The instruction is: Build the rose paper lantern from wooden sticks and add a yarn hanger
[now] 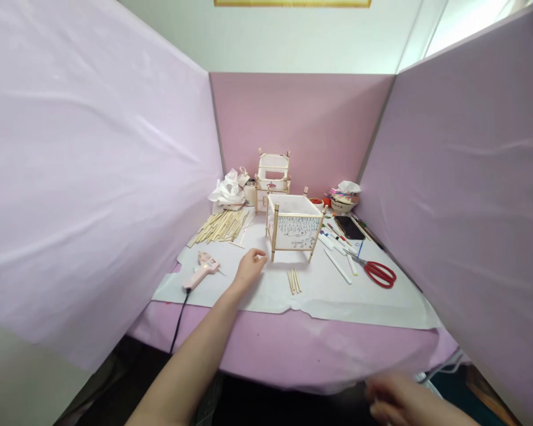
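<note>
My left hand (249, 267) rests over the white paper, its fingers loosely bent and a small gap at the thumb; nothing shows in it. Just to its right stands a box-shaped lantern frame (296, 232) of thin wooden sticks, with white paper panels bearing dark drawings. Several short sticks (294, 282) lie in front of the frame. My right hand (393, 399) is low at the front, beyond the table's edge and smeared by motion, so its fingers cannot be made out.
Left lie a pink glue gun (203, 271) with a black cord and a pile of sticks (220, 226). Behind stands another stick frame (273, 171). Right are red-handled scissors (379, 274), white markers (337, 266), a phone (349, 227) and a filled bowl (343, 204). Pink-lilac panels enclose three sides.
</note>
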